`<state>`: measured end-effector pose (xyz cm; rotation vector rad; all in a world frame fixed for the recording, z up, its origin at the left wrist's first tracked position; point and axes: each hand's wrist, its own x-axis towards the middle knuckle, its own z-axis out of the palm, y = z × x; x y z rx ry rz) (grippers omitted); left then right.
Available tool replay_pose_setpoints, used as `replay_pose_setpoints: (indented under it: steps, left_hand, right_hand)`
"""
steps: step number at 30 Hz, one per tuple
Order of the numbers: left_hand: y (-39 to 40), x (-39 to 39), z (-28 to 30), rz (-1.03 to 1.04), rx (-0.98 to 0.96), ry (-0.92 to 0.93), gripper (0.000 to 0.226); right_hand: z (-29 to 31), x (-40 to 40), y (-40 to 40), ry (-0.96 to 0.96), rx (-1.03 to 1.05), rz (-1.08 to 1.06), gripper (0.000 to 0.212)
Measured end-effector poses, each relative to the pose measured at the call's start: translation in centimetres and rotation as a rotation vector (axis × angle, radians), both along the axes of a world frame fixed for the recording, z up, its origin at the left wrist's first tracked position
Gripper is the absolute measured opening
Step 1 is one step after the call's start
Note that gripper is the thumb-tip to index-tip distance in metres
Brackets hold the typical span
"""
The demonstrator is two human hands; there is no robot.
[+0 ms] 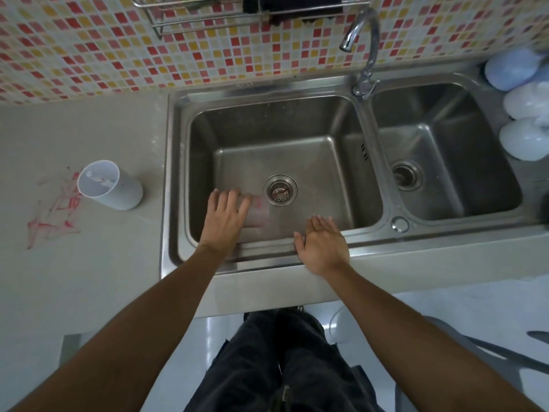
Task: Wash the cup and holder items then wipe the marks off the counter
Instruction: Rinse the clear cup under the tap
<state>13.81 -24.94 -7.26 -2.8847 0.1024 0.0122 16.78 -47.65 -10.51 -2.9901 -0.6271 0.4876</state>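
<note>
A clear plastic cup (259,212) with a pinkish tint lies in the left sink basin (267,138), just left of the drain (280,190). My left hand (225,217) hovers over it with straight, spread fingers and hides its left part. My right hand (322,246) is open above the basin's front rim, holding nothing. A white cylindrical holder (108,185) stands on the counter (74,135) left of the sink. Red marks (56,212) are smeared on the counter beside the holder.
The faucet (364,46) rises between the two basins, its spout over the left one. The right basin (445,150) holds nothing. Pale bags (523,114) sit at the far right. A wire rack (237,10) with dark cloths hangs on the tiled wall.
</note>
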Motion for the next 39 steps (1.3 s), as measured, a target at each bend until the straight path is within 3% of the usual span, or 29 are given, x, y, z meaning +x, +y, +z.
replay_pose_setpoints:
  steps: [4, 9, 16, 19, 23, 26, 28, 30, 33, 39]
  left_hand:
    - [0.4, 0.3, 0.5, -0.013, 0.008, -0.018, 0.070]
    - [1.7, 0.5, 0.0, 0.051, -0.017, 0.007, 0.078]
    - [1.4, 0.2, 1.3, 0.262, -0.285, 0.017, 0.074]
    - [0.2, 2.1, 3.2, 0.276, -0.317, -0.056, 0.073]
    - [-2.5, 6.5, 5.2, 0.274, -0.375, -0.174, 0.078]
    - [-5.3, 10.3, 7.0, 0.286, -0.478, -0.202, 0.075]
    - [-7.1, 12.8, 8.1, 0.338, -0.592, -0.177, 0.066]
    - [-8.5, 14.9, 9.1, 0.377, -0.684, -0.172, 0.065]
    - [-9.6, 17.0, 9.9, 0.387, -0.779, -0.156, 0.068]
    - [-10.7, 19.2, 10.2, 0.423, -0.788, -0.148, 0.059]
  right_hand:
    - [0.4, -0.2, 0.2, 0.009, -0.021, 0.000, 0.073]
    - [0.3, -0.4, 0.1, 0.004, -0.028, -0.006, 0.075]
    - [1.5, -0.4, 0.0, 0.126, 0.035, -0.002, 0.062]
    - [2.2, 0.6, -0.6, 0.210, 0.183, -0.051, 0.058]
    - [4.9, 6.0, -2.3, 0.297, 0.475, -0.338, 0.064]
    - [7.3, 12.4, -4.2, 0.187, 0.552, -0.434, 0.065]
    - [8.6, 16.9, -5.4, 0.097, 0.610, -0.490, 0.054]
    - [9.5, 20.9, -6.3, 0.054, 0.653, -0.511, 0.048]
    - [10.1, 25.3, -7.1, 0.061, 0.660, -0.518, 0.060]
    - [9.6, 29.6, -6.1, 0.125, 0.702, -0.435, 0.052]
